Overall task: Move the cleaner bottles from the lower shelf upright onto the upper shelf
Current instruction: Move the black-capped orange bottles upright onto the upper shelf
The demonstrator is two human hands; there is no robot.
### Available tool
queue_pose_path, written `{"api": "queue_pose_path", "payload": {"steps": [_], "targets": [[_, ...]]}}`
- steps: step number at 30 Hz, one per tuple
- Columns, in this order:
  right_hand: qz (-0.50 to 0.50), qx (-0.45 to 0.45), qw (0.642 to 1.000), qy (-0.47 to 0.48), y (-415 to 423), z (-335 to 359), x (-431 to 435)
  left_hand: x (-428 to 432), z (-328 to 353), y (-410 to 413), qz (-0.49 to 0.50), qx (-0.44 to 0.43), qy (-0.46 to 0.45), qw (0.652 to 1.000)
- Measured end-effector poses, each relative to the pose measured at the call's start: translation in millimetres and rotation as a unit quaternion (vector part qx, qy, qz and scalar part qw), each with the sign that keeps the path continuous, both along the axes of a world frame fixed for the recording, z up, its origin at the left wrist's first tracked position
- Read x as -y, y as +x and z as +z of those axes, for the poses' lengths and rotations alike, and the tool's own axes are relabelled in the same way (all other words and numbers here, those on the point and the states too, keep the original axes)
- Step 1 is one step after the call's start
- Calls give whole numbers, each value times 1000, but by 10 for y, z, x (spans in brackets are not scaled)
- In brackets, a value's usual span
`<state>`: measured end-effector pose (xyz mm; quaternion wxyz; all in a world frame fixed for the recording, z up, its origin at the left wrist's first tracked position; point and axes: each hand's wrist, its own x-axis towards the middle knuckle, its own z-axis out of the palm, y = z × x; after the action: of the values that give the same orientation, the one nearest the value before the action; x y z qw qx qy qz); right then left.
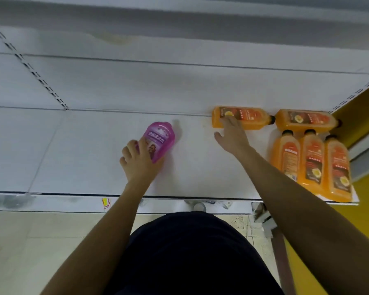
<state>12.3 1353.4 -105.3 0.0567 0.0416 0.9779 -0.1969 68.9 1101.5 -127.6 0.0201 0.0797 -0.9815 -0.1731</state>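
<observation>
A person stocks a white shelf (94, 150), seen from a head-worn camera looking down. At left of centre, the left hand (140, 160) grips a pink cleaner bottle (159, 140) by its lower end, fingers (128, 150) wrapped around the body; the bottle leans toward one o'clock and does not look set upright. Whether its base touches the shelf cannot be told. To the right, the right hand (232, 135) reaches toward twelve o'clock, its fingers spread wide and resting on an orange bottle (241, 117) that lies on its side against the back panel, cap pointing to three o'clock; no grasp has closed. Just beside it at three o'clock lies a second orange bottle (306, 120), also on its side. Below these, at the far right edge, three more orange bottles (311, 165) stand in a row, caps toward twelve o'clock, touching one another. By this view the job looks partly done: three bottles appear upright, two lie flat, and the pink one is in hand. The shelf below is mostly hidden, so what remains there is unclear.
</observation>
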Motion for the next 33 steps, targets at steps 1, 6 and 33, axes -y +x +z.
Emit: {"api": "queue_pose_path", "payload": {"steps": [1,6,33], "targets": [[12,5,1000,24,-100,-14,-13,17,-26,91,10,-9,3,1000],[4,23,995,101,-346,-29,-174,45,-40,196,43,-4,17,999],[-315,56,912,-257,1103,-64,10,130,100,106,64,75,112,989]]}}
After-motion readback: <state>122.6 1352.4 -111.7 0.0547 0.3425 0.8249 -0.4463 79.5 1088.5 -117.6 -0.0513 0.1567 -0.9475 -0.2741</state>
